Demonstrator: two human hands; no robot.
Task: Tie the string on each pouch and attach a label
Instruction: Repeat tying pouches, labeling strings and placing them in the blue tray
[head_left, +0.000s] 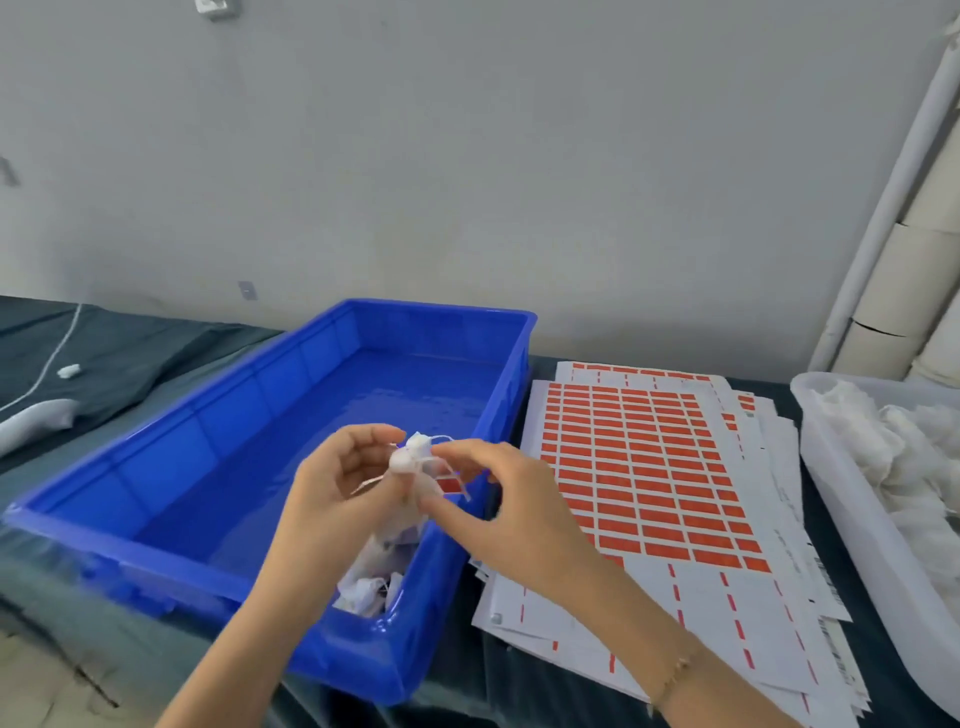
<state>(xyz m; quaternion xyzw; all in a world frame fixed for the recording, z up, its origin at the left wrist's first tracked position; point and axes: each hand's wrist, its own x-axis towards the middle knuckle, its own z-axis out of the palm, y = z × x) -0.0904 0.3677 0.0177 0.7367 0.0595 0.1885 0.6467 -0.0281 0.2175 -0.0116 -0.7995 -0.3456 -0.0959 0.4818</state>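
Far left: a dark cloth (135, 348) covered the table, with a white cord (52, 358) trailing across it and a small white scrap (68, 370) just beside the cord.

Next, a blue crate (208, 452) sat lengthwise on the cloth. A few white pouches (369, 587) lay heaped in its near right corner, partly hidden by the left forearm.

Over that corner the left hand (332, 493) held one pouch (415, 467) in the air by its gathered neck, fingers curled around it. The right hand (509, 514) met it from the other side, thumb and forefinger pinching the thin string (441, 439) at the neck – a narrow grip. A small red patch showed beside the pouch; could not tell whether it sat on the pouch or on a finger.

Right of the crate, fanned label sheets (649, 467) with rows of red labels lay flat, touching the crate's side – the right wrist and forearm covered their near left part.

Far right: a white tub (841, 499) held a pile of loose white pouches (893, 457). Behind it, cardboard tubes (909, 280) leaned in the wall corner.
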